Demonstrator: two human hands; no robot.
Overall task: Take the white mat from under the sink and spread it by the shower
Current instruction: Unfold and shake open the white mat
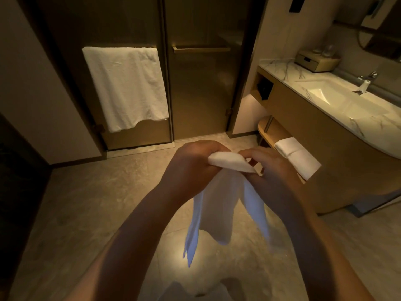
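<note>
I hold the white mat [221, 205] in front of me, above the floor. My left hand [191, 164] and my right hand [271, 170] are close together, both closed on its top edge. The mat hangs down between my forearms in loose folds, partly unfolded. The glass shower doors [195, 88] stand straight ahead, shut. The sink [325, 94] is at the right, set in a marble counter.
A white towel [128, 85] hangs on the left shower door's bar. A folded white towel [297, 156] lies on the low shelf [267, 131] under the sink cabinet. A tray box [314, 60] sits on the counter. Bare tiled floor [97, 192] stretches before the shower.
</note>
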